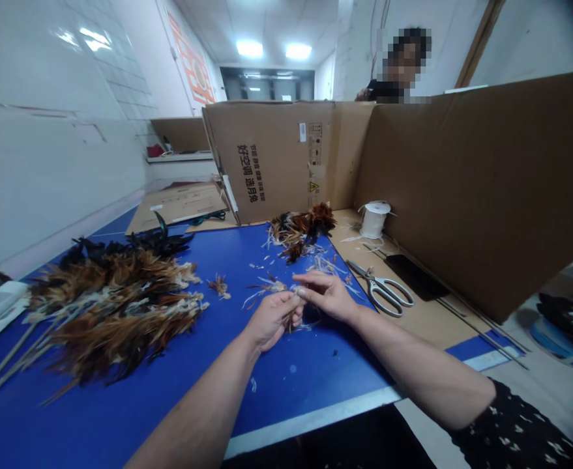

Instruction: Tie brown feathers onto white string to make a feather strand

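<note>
My left hand (270,319) and my right hand (326,294) meet over the blue table (276,384), fingertips touching. Both pinch a small bunch of brown feathers (291,318) that hangs down between them. Loose pale and brown feathers (266,286) lie scattered just beyond my hands. A small pile of dark brown feathers (300,229) sits farther back by the cardboard box. To my left lies a large heap of feather dusters (115,299) on thin sticks.
Scissors (382,289) lie on a cardboard sheet to the right, with a white thread spool (374,219) behind them and thin rods (467,319) along a tall cardboard wall (486,182). A cardboard box (276,156) stands at the back. Another person (399,68) sits behind it.
</note>
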A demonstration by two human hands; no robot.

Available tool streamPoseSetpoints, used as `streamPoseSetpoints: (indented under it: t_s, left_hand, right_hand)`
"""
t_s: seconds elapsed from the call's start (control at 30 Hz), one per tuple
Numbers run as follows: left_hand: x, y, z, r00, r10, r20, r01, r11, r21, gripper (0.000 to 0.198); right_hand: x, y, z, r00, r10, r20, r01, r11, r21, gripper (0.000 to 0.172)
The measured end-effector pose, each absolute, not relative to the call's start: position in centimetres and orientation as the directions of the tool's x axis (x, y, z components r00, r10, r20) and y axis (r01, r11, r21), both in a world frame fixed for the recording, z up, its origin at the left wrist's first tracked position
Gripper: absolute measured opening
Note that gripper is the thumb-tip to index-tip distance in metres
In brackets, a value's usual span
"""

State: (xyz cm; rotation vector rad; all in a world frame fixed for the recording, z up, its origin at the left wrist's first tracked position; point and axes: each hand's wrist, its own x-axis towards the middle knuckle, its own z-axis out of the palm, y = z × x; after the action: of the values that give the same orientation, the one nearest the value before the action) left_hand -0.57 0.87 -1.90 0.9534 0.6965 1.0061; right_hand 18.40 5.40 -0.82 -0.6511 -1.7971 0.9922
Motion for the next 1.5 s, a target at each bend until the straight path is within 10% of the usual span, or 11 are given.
streamPoseSetpoints:
  t_s: [1.5]
  left_hand:
    - [-0.3, 1.3, -2.0, 0.278, 0.96, -0.015, -0.368, 0.121, 0.922, 0.034]
  right_hand:
    - [17.8, 4.6, -0.9, -0.571, 0.6, 0.56, 0.128, 0.739, -0.661, 0.044]
